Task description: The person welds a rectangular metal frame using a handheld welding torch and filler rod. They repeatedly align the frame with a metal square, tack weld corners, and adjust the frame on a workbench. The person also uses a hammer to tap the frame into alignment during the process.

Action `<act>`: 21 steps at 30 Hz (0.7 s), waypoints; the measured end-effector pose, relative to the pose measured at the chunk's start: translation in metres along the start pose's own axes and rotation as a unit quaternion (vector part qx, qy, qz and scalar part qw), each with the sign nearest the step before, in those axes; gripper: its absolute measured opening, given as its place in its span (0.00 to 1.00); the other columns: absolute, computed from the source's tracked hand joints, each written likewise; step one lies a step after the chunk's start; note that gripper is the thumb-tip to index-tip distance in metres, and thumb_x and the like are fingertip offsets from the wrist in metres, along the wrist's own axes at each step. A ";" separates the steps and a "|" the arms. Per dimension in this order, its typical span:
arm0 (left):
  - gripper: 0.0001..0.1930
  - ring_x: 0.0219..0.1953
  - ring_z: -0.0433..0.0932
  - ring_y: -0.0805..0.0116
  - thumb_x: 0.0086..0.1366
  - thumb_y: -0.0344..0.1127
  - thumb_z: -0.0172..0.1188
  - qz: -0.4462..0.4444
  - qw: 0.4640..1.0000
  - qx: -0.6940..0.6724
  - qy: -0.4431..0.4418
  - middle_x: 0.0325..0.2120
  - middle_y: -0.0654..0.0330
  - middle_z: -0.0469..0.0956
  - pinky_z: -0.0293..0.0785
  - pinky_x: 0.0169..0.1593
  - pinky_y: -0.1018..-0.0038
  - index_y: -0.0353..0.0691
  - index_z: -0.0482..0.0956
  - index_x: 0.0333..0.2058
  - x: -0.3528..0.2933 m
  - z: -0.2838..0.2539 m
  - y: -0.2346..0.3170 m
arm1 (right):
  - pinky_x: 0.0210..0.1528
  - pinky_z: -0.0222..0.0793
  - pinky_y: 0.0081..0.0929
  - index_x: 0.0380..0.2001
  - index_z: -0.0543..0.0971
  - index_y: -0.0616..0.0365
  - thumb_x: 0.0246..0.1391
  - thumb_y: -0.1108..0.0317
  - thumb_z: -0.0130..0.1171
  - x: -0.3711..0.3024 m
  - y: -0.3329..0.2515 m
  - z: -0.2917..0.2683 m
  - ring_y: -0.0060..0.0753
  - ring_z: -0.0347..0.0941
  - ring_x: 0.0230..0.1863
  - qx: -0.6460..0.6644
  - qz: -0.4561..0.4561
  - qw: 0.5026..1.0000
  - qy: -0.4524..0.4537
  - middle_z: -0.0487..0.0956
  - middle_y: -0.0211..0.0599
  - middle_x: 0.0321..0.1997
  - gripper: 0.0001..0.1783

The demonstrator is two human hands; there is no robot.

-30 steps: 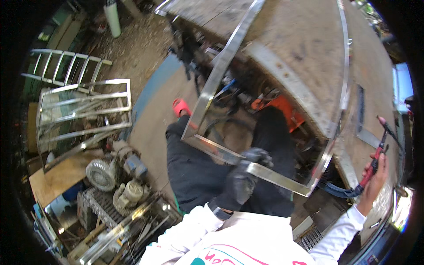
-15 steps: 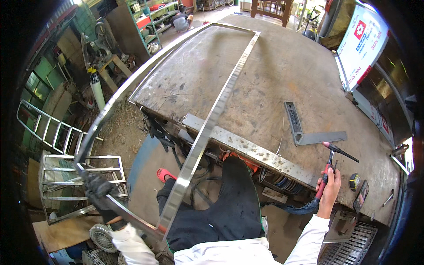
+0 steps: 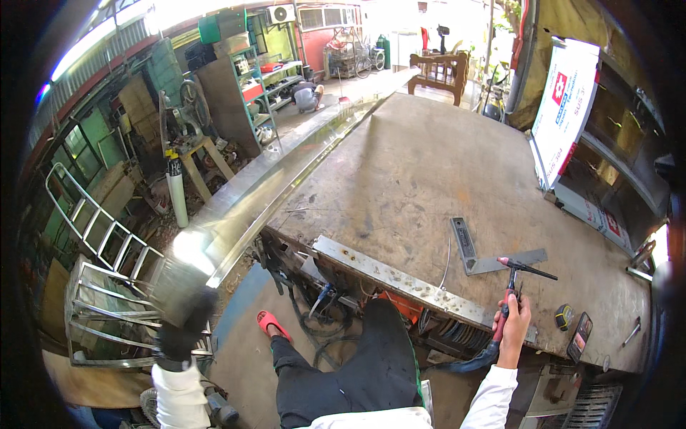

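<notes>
My left hand point(image 3: 187, 311), in a dark glove and blurred by motion, grips the near end of a shiny rectangular metal frame point(image 3: 246, 189). The frame is tipped up on its side along the left edge of the workbench point(image 3: 400, 164), its far end reaching the bench's far left corner. My bare right hand point(image 3: 513, 325) is closed around the red handle of a TIG welding torch point(image 3: 508, 304), above the bench's near right part. The torch's black back cap points right. Just beyond it lies a metal try square point(image 3: 468, 250).
Right of the torch lie a tape measure point(image 3: 564, 317), a phone point(image 3: 580, 336) and a pen-like tool point(image 3: 632, 332). A metal strip point(image 3: 386, 268) runs along the bench's front edge. Barred metal frames point(image 3: 107, 307) stand at left, near a gas cylinder point(image 3: 176, 191). A person point(image 3: 307, 96) crouches far back.
The metal frame has swung up and left from lying across the bench to standing on its side. My left hand has risen with it. The torch stays in my right hand; my view has tilted up.
</notes>
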State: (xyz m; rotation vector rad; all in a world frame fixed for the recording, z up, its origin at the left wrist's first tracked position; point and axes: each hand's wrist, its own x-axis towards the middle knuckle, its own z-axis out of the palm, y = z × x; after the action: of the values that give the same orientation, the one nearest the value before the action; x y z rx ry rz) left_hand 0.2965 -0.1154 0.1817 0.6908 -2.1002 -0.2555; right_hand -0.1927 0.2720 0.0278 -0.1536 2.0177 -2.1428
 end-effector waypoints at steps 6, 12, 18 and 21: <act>0.23 0.31 0.82 0.59 0.40 0.42 0.76 0.189 0.920 -0.006 -0.342 0.29 0.62 0.81 0.75 0.35 0.61 0.49 0.82 0.38 -0.030 0.059 0.077 | 0.14 0.65 0.22 0.46 0.74 0.58 0.72 0.56 0.55 -0.020 -0.025 -0.007 0.22 0.71 0.19 -0.018 -0.041 0.999 -0.031 0.78 0.35 0.33 0.15; 0.18 0.31 0.81 0.57 0.42 0.39 0.73 0.246 0.899 0.018 -0.361 0.26 0.64 0.77 0.75 0.33 0.60 0.53 0.82 0.36 -0.103 0.120 0.056 | 0.16 0.66 0.19 0.48 0.75 0.58 0.73 0.55 0.55 -0.041 -0.038 -0.009 0.19 0.72 0.21 -0.097 -0.046 0.991 -0.075 0.81 0.37 0.37 0.16; 0.14 0.29 0.81 0.59 0.51 0.41 0.70 0.210 0.896 0.018 -0.391 0.26 0.62 0.76 0.72 0.33 0.60 0.48 0.77 0.34 -0.153 0.158 0.009 | 0.17 0.65 0.16 0.72 0.65 0.50 0.72 0.57 0.56 -0.065 -0.058 0.027 0.18 0.72 0.22 -0.165 -0.083 0.974 -0.131 0.82 0.42 0.42 0.29; 0.12 0.32 0.80 0.58 0.51 0.38 0.68 0.188 0.906 0.036 -0.377 0.27 0.62 0.76 0.73 0.39 0.60 0.48 0.77 0.34 -0.164 0.164 -0.001 | 0.16 0.63 0.15 0.74 0.63 0.49 0.73 0.58 0.55 -0.066 -0.073 0.054 0.17 0.72 0.22 -0.177 -0.132 0.966 -0.138 0.82 0.44 0.42 0.31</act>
State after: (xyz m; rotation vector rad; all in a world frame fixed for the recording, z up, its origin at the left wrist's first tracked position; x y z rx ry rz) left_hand 0.2389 -0.0358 -0.0285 0.2103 -2.9409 -0.2505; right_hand -0.1218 0.2370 0.1083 -0.7679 2.2851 -1.7434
